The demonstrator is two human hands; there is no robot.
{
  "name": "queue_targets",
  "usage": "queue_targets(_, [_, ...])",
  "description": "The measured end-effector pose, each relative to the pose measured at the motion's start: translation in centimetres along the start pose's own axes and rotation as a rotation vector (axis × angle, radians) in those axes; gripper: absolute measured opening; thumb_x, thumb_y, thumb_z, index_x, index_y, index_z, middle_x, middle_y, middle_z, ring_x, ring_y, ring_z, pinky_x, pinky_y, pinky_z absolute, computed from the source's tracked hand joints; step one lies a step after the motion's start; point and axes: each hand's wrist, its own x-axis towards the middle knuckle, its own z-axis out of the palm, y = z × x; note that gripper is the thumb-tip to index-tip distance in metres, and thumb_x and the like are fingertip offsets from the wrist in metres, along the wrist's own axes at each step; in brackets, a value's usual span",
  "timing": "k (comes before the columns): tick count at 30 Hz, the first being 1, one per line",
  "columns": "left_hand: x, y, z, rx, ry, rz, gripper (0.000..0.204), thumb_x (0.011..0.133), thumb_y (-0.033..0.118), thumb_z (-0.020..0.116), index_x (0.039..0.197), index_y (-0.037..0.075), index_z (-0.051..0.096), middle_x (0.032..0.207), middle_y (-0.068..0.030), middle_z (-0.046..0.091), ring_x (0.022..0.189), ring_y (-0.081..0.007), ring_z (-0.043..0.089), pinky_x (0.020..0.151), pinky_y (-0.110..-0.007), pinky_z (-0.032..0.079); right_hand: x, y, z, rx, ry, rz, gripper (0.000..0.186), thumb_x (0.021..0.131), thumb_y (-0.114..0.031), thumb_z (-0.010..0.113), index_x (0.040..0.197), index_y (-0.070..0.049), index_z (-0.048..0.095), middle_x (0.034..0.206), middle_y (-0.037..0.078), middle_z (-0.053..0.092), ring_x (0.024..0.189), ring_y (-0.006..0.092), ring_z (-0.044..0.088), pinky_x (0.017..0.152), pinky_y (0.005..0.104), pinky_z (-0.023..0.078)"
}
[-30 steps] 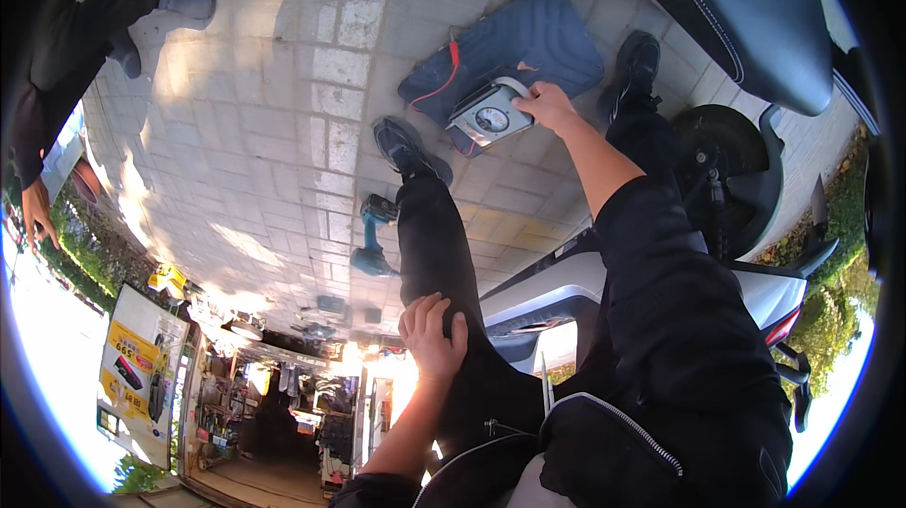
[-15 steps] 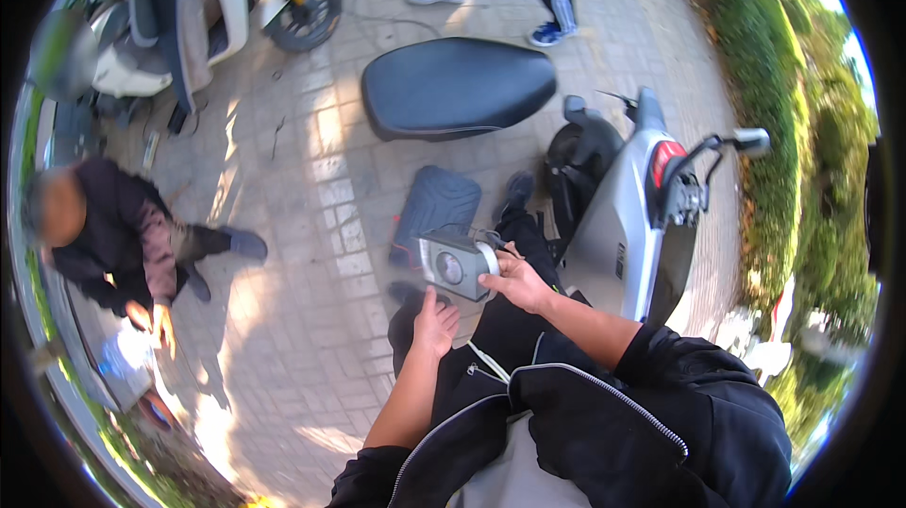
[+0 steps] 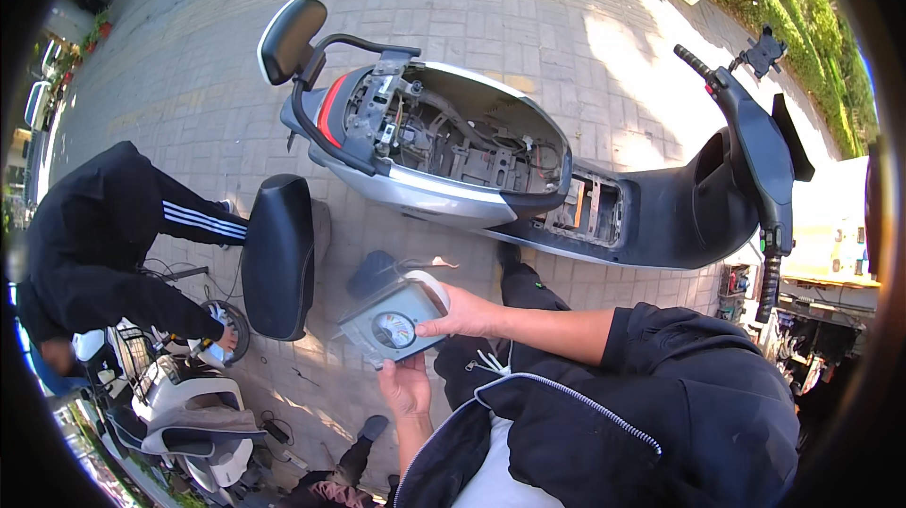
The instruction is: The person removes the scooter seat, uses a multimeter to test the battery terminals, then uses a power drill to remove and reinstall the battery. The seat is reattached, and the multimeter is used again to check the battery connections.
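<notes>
A grey box-shaped meter [image 3: 366,324] with a round dial on its face is held in front of me, over the paving. My right hand [image 3: 464,313] grips its right side, thumb on the face near the dial. Fingers of my left hand [image 3: 406,389] are closed at its lower edge. Something pale and curved, perhaps a handle or strap, shows behind its top right. Beyond the meter stands a silver and black scooter [image 3: 453,189] with its seat off, frame and wiring exposed. A black scooter seat [image 3: 279,258] is left of the meter.
At left a person in black [image 3: 104,248] with striped trousers bends over, one hand by a wheel. White scooters [image 3: 193,409] stand at lower left near another person's leg and shoe [image 3: 368,432]. Shelves with goods [image 3: 821,319] are at right, a hedge [image 3: 802,26] at upper right.
My view has swung round to the right, so the silver scooter now lies across the front. The meter has shifted left and lower in view, its dial facing me more; both hands stay at it.
</notes>
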Motion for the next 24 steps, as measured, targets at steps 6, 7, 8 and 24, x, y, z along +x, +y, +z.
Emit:
queue_targets(6, [3.0,-3.3,7.7,-0.185,-0.005,-0.152,0.06,0.087,0.052,0.065,0.124,0.006,0.058,0.132,-0.0092,0.057,0.128,-0.0281,0.048,0.106,-0.048,0.04,-3.5,-3.3,-11.0,-0.031,0.137,0.037,0.074,0.076,-0.022,0.083,0.138,-0.002,0.047,0.123,0.01,0.061,0.117,0.0189,0.054,0.102,0.033,0.042])
queue_targets(7, [4.3,-2.8,7.5,-0.195,0.185,-0.148,0.059,0.088,0.057,0.06,0.116,0.005,0.062,0.12,-0.0103,0.065,0.119,-0.0261,0.054,0.102,-0.044,0.043,-4.2,-3.4,-12.4,-0.023,0.14,0.033,0.074,0.076,-0.021,0.083,0.138,-0.002,0.047,0.123,0.009,0.061,0.118,0.0186,0.054,0.102,0.0327,0.042])
queue_targets(8, [6.1,-1.2,6.5,-0.29,0.393,-0.163,0.048,0.092,0.049,0.058,0.11,0.004,0.062,0.095,-0.0065,0.068,0.094,-0.0208,0.062,0.085,-0.038,0.049,-4.9,-4.2,-13.5,0.049,0.148,-0.002,0.073,0.077,-0.018,0.081,0.139,-0.001,0.046,0.123,0.008,0.061,0.116,0.0178,0.054,0.102,0.0324,0.042])
queue_targets(24, [25.5,10.4,5.1,0.078,0.391,-0.274,0.045,0.102,0.045,0.042,0.093,0.003,0.056,0.067,0.0006,0.041,0.056,-0.0136,0.039,0.051,-0.028,0.035,-15.5,-5.2,-23.8,0.474,1.21,-0.101,0.051,0.087,-0.019,0.067,0.13,0.002,0.05,0.117,0.01,0.063,0.107,0.018,0.063,0.095,0.0321,0.049])
